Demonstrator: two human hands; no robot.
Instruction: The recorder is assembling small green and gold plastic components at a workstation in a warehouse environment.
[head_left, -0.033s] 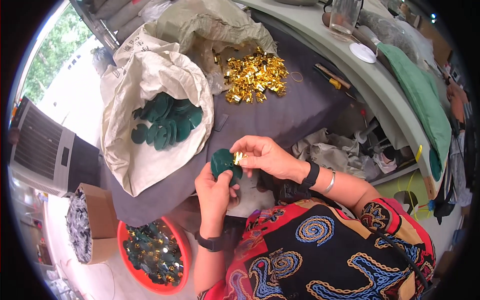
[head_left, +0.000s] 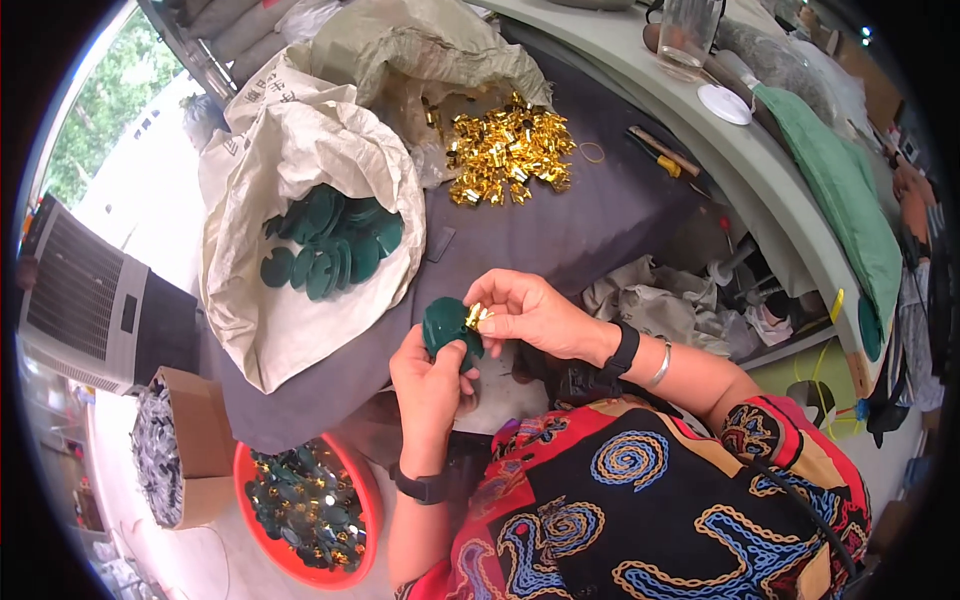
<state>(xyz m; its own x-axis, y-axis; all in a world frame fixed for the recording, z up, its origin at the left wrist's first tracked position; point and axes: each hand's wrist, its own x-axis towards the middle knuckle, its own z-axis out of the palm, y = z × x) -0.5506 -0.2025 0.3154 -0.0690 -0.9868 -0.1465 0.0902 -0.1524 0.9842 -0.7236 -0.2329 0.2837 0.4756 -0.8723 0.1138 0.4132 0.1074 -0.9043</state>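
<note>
My left hand (head_left: 428, 385) pinches a dark green round disc (head_left: 441, 322) with its thumb on the face and its fingers behind. My right hand (head_left: 530, 312) holds a small shiny gold metal clip (head_left: 477, 317) between thumb and fingers, against the disc's right edge. Whether the clip grips the disc I cannot tell, as the fingers partly cover it. Beyond my hands, more green discs (head_left: 335, 240) lie in the mouth of an open whitish woven sack (head_left: 255, 335). To their right, a heap of gold clips (head_left: 512, 150) spills from another sack (head_left: 420, 45).
On the floor at lower left stands a red basin (head_left: 372, 500) of green discs with gold clips. Beside it is a cardboard box (head_left: 205, 430) of grey pieces. Tools (head_left: 660, 155) lie at the right of the dark cloth (head_left: 600, 235); a curved pale counter (head_left: 790, 190) bounds that side.
The gold clip has turned slightly against the disc's edge, and the disc has tilted a little. Both hands have barely moved.
</note>
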